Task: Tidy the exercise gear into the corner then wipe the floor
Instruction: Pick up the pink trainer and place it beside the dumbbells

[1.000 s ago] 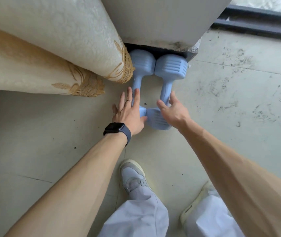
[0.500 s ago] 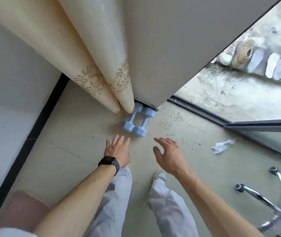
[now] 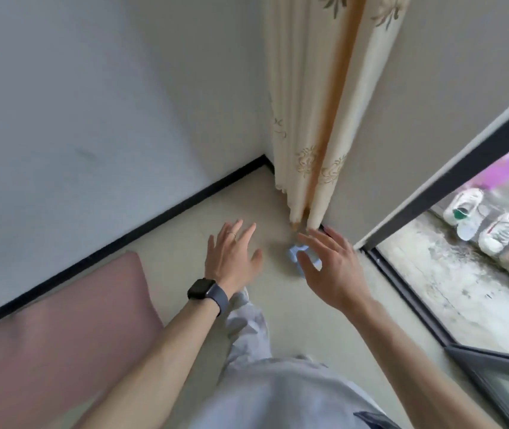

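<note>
Two light blue dumbbells lie on the pale floor in the corner, at the foot of the cream curtain. My right hand hovers in front of them with fingers spread and hides most of them. My left hand, with a dark watch on the wrist, is held up to their left, fingers straight and apart. Neither hand touches or holds anything.
A pink mat lies along the black skirting at the left. A grey wall panel stands behind the curtain. At the right a dark sliding-door track borders a wet outdoor floor with several shoes.
Both hands have left the dumbbells and lifted away. The view has risen and pulled back from the corner, so the dumbbells look small and the pink mat shows at the left.
</note>
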### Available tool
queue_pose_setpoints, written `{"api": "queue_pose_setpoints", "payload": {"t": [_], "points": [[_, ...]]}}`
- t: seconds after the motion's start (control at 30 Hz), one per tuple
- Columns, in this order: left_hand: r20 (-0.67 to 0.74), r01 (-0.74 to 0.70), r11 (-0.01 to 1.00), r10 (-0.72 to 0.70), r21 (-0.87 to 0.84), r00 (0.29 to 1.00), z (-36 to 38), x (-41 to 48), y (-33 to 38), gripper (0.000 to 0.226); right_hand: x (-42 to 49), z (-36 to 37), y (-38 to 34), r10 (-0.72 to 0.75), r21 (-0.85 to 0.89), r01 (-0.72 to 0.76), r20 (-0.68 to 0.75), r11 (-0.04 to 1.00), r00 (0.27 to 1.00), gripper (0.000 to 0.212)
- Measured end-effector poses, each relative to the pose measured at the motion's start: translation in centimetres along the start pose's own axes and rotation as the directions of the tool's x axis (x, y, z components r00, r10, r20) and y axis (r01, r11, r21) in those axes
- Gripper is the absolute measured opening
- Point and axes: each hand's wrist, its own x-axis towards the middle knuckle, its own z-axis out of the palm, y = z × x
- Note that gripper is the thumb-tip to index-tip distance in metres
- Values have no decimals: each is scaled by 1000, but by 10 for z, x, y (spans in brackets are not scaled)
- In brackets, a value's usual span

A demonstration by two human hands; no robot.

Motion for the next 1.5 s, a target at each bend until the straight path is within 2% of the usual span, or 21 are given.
{"api": "queue_pose_setpoints", "payload": {"t": [0.13, 0.3, 0.43, 0.53, 0.7, 0.77, 0.9, 1.07, 1.5], "points": [[-160, 196, 974, -212, -110, 964, -40, -95, -47, 57, -21, -1, -79, -302, -35, 304, 46, 952, 952, 43], [-315, 432, 885, -465, -171, 828, -68, -236, -120, 55, -66, 25, -191, -615, 8, 619, 124, 785, 779, 39], [-388, 631, 720, -690, -289, 610, -69, -381, -193, 53, -132, 76, -300, -814, 92, 813, 174, 574, 555, 35], [-404, 713, 590, -798, -378, 446, -58, -495, -243, 53, -205, 118, -374, -896, 161, 890, 215, 426, 389, 37], [-390, 804, 368, -902, -468, 186, -32, -695, -324, 54, -350, 205, -485, -959, 271, 937, 239, 218, 154, 41], [-373, 830, 270, -924, -489, 81, -20, -772, -353, 55, -404, 240, -528, -965, 320, 932, 247, 170, 91, 42], [-322, 842, 124, -945, -526, -62, -10, -889, -402, 56, -497, 289, -607, -967, 392, 917, 251, 73, -30, 43], [-285, 830, 20, -943, -558, -169, -9, -985, -471, 56, -578, 349, -691, -950, 400, 915, 264, -47, -164, 47], [-265, 821, -112, -914, -559, -306, -45, -1156, -718, 57, -712, 547, -948, -915, 490, 858, 259, -153, -311, 49]]}}
